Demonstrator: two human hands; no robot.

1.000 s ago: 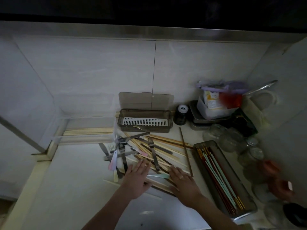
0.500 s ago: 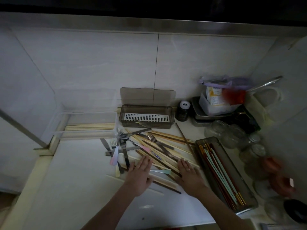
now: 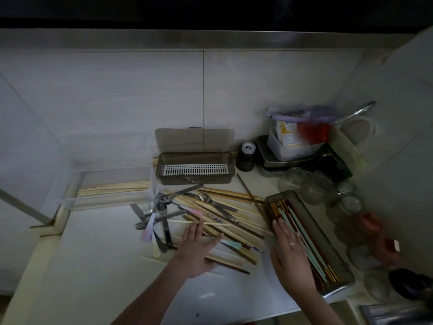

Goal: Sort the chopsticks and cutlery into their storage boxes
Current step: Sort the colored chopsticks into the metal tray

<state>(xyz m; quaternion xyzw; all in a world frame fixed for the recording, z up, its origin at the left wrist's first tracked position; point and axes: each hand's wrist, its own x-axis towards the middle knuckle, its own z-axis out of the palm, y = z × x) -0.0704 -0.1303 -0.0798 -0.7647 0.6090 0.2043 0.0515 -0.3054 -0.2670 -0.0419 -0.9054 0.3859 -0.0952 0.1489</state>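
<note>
Chopsticks (image 3: 225,221) lie jumbled with forks (image 3: 161,207) mid-surface, their long axes mostly running far-left to near-right. Left hand (image 3: 199,249) rests flat and wide on the pile's near edge, holding nothing. Right hand (image 3: 290,252), also flat and wide, sits just right of the pile, beside the metal tray (image 3: 337,252) of coloured chopsticks, so it looks nearer for loading that tray.

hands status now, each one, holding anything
Left hand: open, flat on the chopsticks, holding nothing.
Right hand: open, holding nothing.
</note>
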